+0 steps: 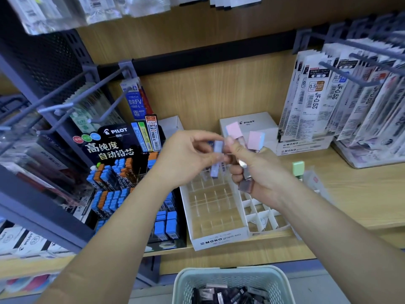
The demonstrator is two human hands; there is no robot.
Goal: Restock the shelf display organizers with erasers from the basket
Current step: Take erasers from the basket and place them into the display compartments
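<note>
Organizer [219, 240] cells open upward; hanging packs [317, 99] crowd right.

Two pink-topped erasers [234, 130] beside a lavender eraser [218, 148]. A pale green eraser [298, 168] on the light wood-grain shelf [350, 194]. White gridded organizer [219, 241]. Mint-green basket [188, 284], lattice-patterned. Blue and orange lead cases [111, 200] in a black display [114, 137].

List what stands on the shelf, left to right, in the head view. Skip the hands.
Pilot lead display → MONO organizer → white divider tray → green eraser → refill packs
</note>
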